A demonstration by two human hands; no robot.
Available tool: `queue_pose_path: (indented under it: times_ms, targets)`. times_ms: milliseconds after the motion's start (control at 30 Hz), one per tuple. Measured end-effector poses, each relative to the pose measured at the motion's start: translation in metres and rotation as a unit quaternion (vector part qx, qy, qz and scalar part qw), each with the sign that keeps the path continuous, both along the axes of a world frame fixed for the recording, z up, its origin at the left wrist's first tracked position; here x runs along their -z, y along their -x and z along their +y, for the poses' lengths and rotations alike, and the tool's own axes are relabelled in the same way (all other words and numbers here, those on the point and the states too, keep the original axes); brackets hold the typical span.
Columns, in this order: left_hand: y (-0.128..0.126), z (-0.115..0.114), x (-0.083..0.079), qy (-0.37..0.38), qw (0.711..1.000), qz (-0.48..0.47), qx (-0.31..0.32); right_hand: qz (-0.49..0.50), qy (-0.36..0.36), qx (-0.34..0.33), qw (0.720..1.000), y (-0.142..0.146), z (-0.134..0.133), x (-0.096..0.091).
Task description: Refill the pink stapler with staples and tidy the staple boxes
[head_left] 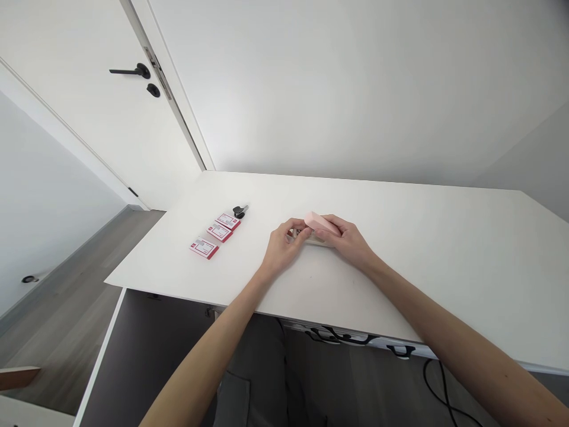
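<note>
– Pink in colour, the stapler (317,222): where is it?
– Centre of the frame, on or just above a white table (444,255); I cannot tell which.
– And the hands?
– Close together. The right hand (349,237) wraps the stapler from the right, and the left hand (282,243) pinches its left end. Three red-and-white boxes (219,232) lie in a row left of centre, with a small black-and-silver tool (240,210) just beyond them.

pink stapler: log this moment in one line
right hand: grips pink stapler | left hand: pinches its end | white table: three red boxes, small black item beside them
</note>
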State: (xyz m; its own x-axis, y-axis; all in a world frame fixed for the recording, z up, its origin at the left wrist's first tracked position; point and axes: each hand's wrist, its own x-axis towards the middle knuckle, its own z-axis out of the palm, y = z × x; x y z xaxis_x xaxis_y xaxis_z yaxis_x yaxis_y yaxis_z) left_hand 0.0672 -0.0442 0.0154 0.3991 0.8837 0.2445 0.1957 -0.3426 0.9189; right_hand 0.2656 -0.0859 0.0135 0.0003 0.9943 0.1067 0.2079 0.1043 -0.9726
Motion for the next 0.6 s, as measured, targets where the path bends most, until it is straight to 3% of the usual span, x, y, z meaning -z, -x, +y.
queue_pose_path:
  times_ms: [600]
  targets:
    - [-0.0012, -0.0012, 0.0037, -0.012, 1.0, 0.004, -0.003, 0.043, 0.007, -0.003, 0.999, -0.0021, -0.0024, 0.0001]
